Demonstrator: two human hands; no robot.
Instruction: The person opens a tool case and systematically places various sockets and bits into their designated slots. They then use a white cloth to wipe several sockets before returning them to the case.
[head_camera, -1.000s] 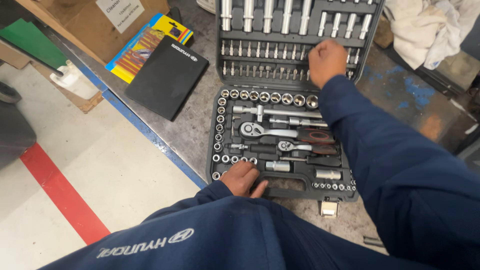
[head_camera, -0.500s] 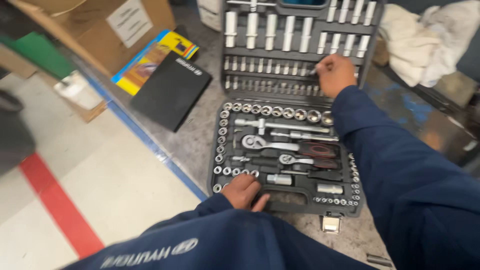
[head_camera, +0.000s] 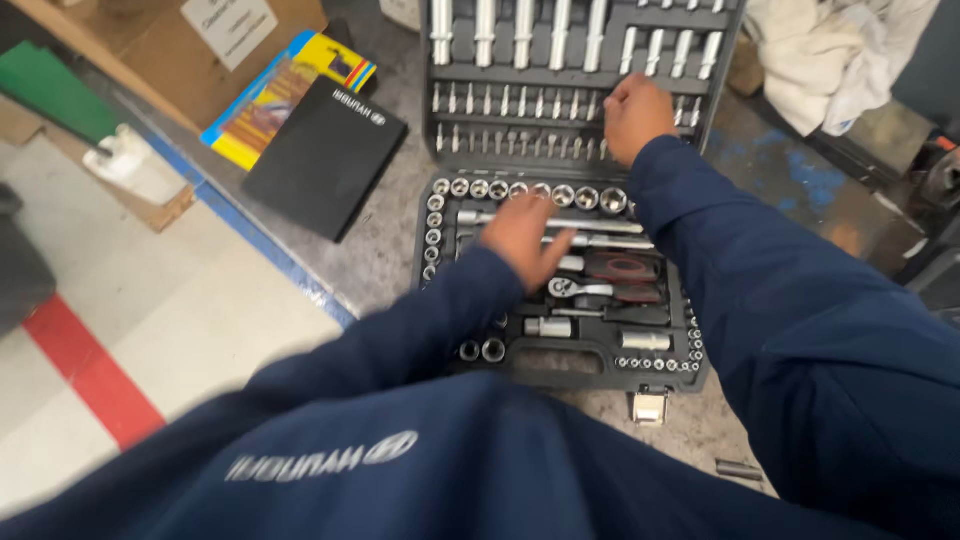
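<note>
An open black socket-set case (head_camera: 600, 368) lies on a grey metal bench, its raised lid (head_camera: 431, 85) holding long sockets and rows of bits. My left hand (head_camera: 525, 238) hovers with fingers apart over the extension bars, just above the ratchet (head_camera: 590, 290) in the lower tray. My right hand (head_camera: 635, 115) reaches to the lid's bit rows (head_camera: 500, 105), fingertips curled onto them. Whether it grips a bit is hidden by the fingers. A row of shiny sockets (head_camera: 520, 190) runs between my hands.
A flat black case (head_camera: 320, 160) and a yellow-blue package (head_camera: 270, 100) lie left of the set, beside a cardboard box (head_camera: 150, 40). A white rag (head_camera: 830, 60) sits at the back right. The bench edge has blue tape (head_camera: 260, 245); a red floor stripe (head_camera: 90, 375) lies below.
My left hand has lifted from the tray's near edge and moved forward over the ratchet and extension bars. My right hand stays at the lid's bit rows.
</note>
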